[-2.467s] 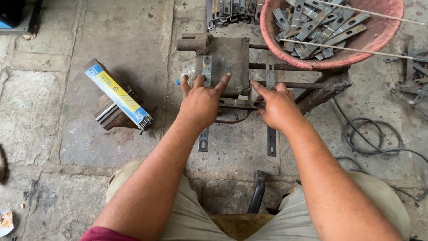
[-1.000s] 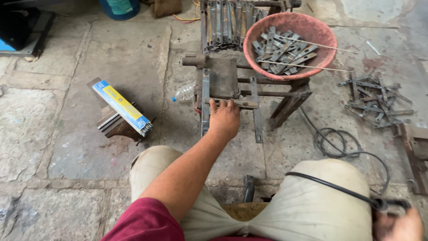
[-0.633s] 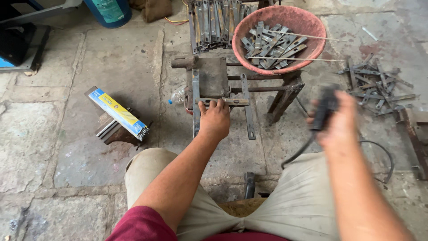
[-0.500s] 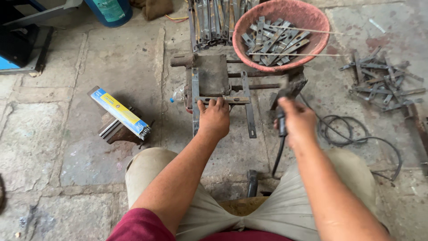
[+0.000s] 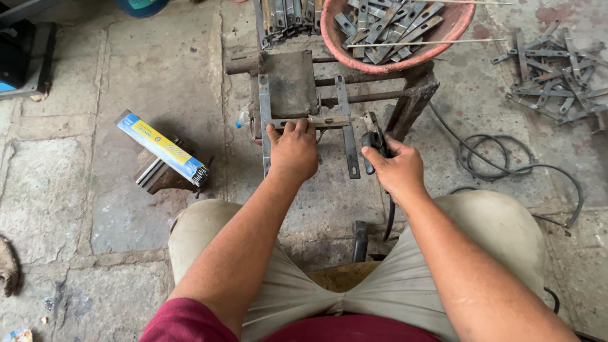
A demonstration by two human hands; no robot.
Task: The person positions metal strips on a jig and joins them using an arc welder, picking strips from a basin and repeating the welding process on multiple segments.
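Flat metal crossbar [image 5: 310, 121] lying across two upright strips; black electrode holder [image 5: 372, 145] beside.

metal strips [image 5: 386, 25] lie in a basin [image 5: 456, 28] behind the stand [image 5: 291, 82], a box [image 5: 161, 147] to its left.
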